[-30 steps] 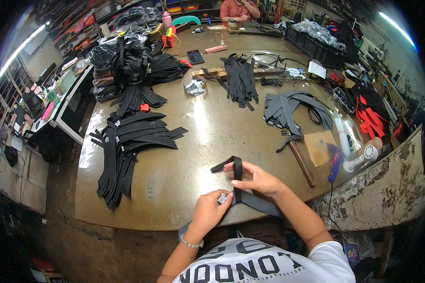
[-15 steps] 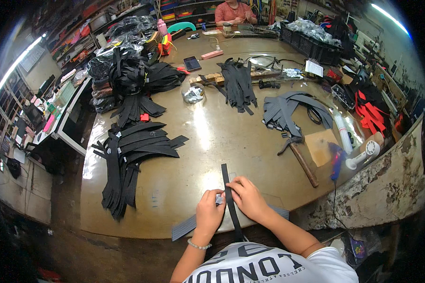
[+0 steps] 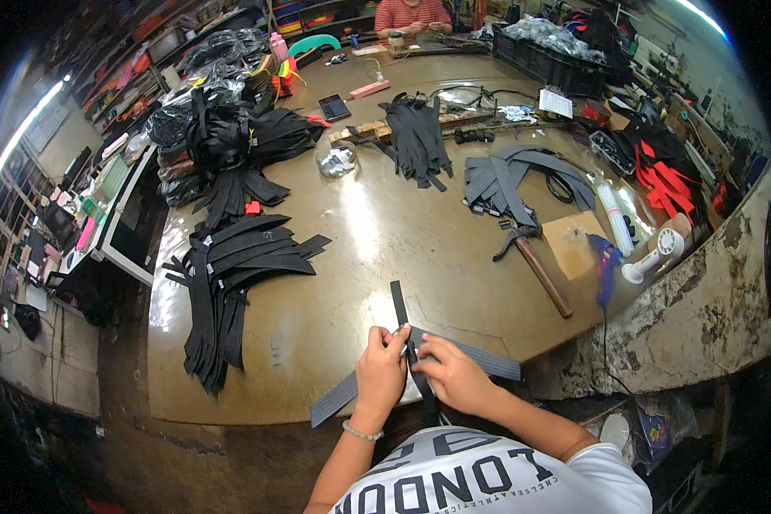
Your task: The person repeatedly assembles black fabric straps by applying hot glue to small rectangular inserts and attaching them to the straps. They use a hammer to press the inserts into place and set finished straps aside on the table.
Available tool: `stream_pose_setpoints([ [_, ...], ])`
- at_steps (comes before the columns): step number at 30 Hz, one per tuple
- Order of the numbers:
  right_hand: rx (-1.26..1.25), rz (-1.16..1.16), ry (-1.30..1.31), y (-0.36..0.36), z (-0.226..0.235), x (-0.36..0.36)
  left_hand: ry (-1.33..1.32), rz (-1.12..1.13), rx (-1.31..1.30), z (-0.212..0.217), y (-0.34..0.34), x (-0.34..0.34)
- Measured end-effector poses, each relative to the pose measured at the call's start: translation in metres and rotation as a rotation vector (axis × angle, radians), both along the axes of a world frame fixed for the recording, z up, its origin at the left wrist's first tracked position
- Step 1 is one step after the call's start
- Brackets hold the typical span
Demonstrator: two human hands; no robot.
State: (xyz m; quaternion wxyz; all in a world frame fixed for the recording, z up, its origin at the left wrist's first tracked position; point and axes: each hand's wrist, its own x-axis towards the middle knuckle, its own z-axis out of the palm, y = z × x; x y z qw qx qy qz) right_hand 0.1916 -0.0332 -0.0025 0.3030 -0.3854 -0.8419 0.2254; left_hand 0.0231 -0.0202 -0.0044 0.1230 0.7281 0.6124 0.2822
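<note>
A narrow black strap (image 3: pixel 398 301) runs lengthwise in front of me, from the tabletop toward my shirt. My left hand (image 3: pixel 380 373) pinches it from the left, thumb and forefinger closed on it. Curled close to the strap's right edge is my right hand (image 3: pixel 456 377), fingertips bent in; whatever they hold is hidden. Crosswise beneath both hands lies a wider grey ribbed strap (image 3: pixel 481 361), its left end showing past my left wrist at the table edge. A small pale bit at my left fingertips is too small to make out.
Black strap bundles (image 3: pixel 218 308) lie at left, another (image 3: pixel 415 137) at the back. Right of them are grey straps (image 3: pixel 501 188), a hammer (image 3: pixel 541 274), a tan board (image 3: pixel 574 244), a blue corded tool (image 3: pixel 606 261) and a white spool (image 3: pixel 651 257). Across the table sits a person (image 3: pixel 411 17).
My right fingers have drawn back slightly from the strap and curled. My left fingers have shifted up onto it. More of the grey strap shows on the right. The whole view has shifted slightly.
</note>
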Motion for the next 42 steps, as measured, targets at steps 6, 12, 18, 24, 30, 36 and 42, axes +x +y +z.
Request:
stream_pose_setpoints([
  [6,-0.073,-0.289,0.015,-0.027,0.030,0.084,-0.011,0.032,-0.050,0.004,0.001,0.001],
  [12,0.435,-1.297,0.288,0.052,-0.018,0.250,-0.086,0.077,-0.044,0.014,0.009,0.004],
  [18,0.040,-1.336,0.043,0.084,0.023,0.241,-0.246,0.115,0.167,0.022,-0.003,0.000],
  [24,-0.352,-0.419,0.438,0.076,0.081,0.107,-0.166,0.112,0.095,0.005,-0.009,-0.006],
  [30,-0.353,-0.182,0.003,0.083,0.070,0.051,-0.089,0.095,0.086,0.000,-0.005,-0.008],
  [36,-0.318,-0.174,-0.067,0.092,0.060,0.043,-0.116,0.099,0.085,-0.002,-0.005,-0.007],
  [42,-0.349,-0.162,-0.086,0.078,0.062,0.044,-0.098,0.097,0.108,-0.004,-0.005,-0.007],
])
